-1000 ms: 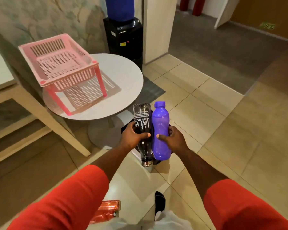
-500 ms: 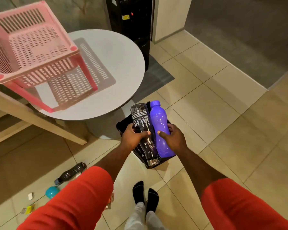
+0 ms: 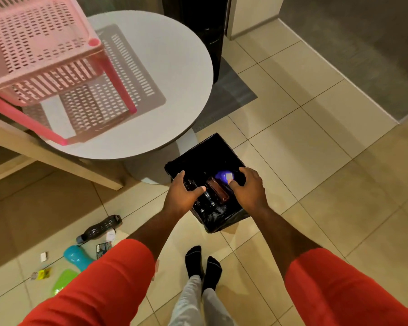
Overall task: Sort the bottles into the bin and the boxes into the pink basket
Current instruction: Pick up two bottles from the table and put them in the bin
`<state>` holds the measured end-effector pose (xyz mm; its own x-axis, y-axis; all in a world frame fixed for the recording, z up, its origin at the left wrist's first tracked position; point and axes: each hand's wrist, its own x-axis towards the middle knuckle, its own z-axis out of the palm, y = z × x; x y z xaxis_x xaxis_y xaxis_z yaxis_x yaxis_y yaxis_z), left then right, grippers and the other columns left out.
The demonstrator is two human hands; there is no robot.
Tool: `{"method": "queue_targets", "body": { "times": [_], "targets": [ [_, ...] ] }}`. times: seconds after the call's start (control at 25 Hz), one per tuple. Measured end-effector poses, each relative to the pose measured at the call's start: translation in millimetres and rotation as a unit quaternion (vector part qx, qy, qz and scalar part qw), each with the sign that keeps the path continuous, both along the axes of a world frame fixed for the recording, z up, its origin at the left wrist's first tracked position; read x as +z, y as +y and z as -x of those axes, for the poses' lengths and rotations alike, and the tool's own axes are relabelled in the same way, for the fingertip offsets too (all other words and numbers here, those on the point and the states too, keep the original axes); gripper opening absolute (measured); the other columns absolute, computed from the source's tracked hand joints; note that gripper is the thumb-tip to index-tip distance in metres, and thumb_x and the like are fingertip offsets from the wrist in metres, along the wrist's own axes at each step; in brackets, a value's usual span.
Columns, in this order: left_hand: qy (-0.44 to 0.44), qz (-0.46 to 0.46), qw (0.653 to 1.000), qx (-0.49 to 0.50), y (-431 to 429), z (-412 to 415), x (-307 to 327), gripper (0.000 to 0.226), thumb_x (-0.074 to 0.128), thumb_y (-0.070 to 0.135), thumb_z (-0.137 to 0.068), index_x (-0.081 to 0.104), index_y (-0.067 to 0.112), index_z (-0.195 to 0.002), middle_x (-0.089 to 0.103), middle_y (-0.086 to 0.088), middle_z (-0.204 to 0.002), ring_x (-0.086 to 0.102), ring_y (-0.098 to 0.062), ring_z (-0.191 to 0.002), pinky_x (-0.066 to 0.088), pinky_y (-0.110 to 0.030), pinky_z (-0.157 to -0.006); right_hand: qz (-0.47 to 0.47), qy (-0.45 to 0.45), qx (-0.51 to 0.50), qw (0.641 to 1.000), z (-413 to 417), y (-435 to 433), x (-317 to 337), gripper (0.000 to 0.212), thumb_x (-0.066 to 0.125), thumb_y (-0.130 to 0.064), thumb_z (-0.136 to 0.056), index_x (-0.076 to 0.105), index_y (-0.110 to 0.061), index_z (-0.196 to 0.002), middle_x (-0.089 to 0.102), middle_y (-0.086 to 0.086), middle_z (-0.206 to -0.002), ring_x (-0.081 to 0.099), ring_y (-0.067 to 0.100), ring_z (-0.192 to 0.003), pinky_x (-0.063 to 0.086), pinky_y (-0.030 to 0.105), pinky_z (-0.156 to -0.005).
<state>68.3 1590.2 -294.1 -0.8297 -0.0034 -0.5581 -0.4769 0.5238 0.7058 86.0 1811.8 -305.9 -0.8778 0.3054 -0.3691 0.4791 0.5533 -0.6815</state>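
Observation:
The black-lined bin (image 3: 222, 147) stands on the floor beside the round table's foot. Both my hands reach into its mouth. My left hand (image 3: 181, 195) is wrapped around the dark clear bottle (image 3: 204, 200), which is down inside the bin. My right hand (image 3: 249, 189) holds the purple bottle (image 3: 223, 176) with its thumb against it; only the bottle's top shows. A reddish-brown bottle (image 3: 218, 191) lies in the bin between them. The pink basket (image 3: 40, 50) stands on legs on the white round table (image 3: 170, 78).
On the floor at the lower left lie a dark bottle (image 3: 101, 228), a teal bottle (image 3: 77, 256), a green item (image 3: 64, 281) and small boxes (image 3: 103, 248). My socked feet (image 3: 203, 264) stand just behind the bin. A black water dispenser (image 3: 203, 24) stands behind the table.
Both hands have gone down with the two bottles from above the bin into it. The view has tipped further down toward the floor.

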Motion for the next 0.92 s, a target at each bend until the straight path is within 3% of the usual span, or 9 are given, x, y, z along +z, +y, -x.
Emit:
{"method": "queue_targets", "body": {
  "times": [0.12, 0.24, 0.48, 0.68, 0.92],
  "targets": [
    [0.027, 0.045, 0.998, -0.031, -3.0, -7.1, 3.0, 0.105, 0.076, 0.053, -0.08, 0.018, 0.021, -0.161, 0.016, -0.005, -0.169, 0.011, -0.023, -0.156, 0.023, -0.044, -0.124, -0.036, -0.007, 0.048, 0.998, -5.0, -6.1, 5.5, 0.074, 0.064, -0.048, -0.093, 0.035, -0.019, -0.156, 0.03, 0.005, -0.164, 0.026, 0.024, -0.151, 0.028, 0.048, -0.122],
    [0.06, 0.096, 0.991, -0.067, -6.6, -13.9, 11.5, 0.108, 0.072, 0.062, -0.08, 0.013, 0.022, -0.162, 0.009, -0.005, -0.17, 0.003, -0.024, -0.157, 0.018, -0.052, -0.125, -0.088, -0.007, 0.1, 0.991, -11.1, -15.3, 15.0, 0.084, 0.059, -0.056, -0.093, 0.024, -0.02, -0.16, 0.018, 0.006, -0.169, 0.016, 0.026, -0.155, 0.022, 0.057, -0.122],
    [0.107, 0.159, 0.975, -0.113, -19.1, -44.0, 38.7, 0.111, 0.064, 0.072, -0.079, 0.008, 0.023, -0.162, 0.003, -0.005, -0.171, -0.002, -0.023, -0.157, 0.01, -0.052, -0.126, -0.14, 0.001, 0.165, 0.976, -42.1, -37.4, 36.8, 0.093, 0.051, -0.067, -0.092, 0.007, -0.024, -0.162, -0.001, 0.002, -0.171, -0.002, 0.023, -0.157, 0.004, 0.055, -0.125],
    [0.134, 0.192, 0.963, -0.131, -41.3, -87.3, 56.3, 0.121, 0.052, 0.087, -0.071, 0.004, 0.024, -0.162, 0.0, -0.004, -0.171, -0.005, -0.024, -0.157, 0.007, -0.05, -0.125, -0.169, 0.01, 0.207, 0.964, -82.5, -62.1, 54.5, 0.097, 0.048, -0.07, -0.091, 0.001, -0.023, -0.162, -0.007, 0.003, -0.171, -0.008, 0.024, -0.157, 0.0, 0.055, -0.124],
    [0.158, 0.241, 0.945, -0.155, -80.5, -141.0, 58.9, 0.119, 0.045, 0.091, -0.073, 0.001, 0.025, -0.161, -0.003, -0.004, -0.171, -0.009, -0.023, -0.156, 0.003, -0.049, -0.123, -0.181, 0.025, 0.242, 0.953, -128.9, -100.4, 66.3, 0.099, 0.047, -0.072, -0.09, -0.001, -0.024, -0.162, -0.01, 0.003, -0.171, -0.01, 0.024, -0.157, -0.003, 0.055, -0.123]
  ]
}}
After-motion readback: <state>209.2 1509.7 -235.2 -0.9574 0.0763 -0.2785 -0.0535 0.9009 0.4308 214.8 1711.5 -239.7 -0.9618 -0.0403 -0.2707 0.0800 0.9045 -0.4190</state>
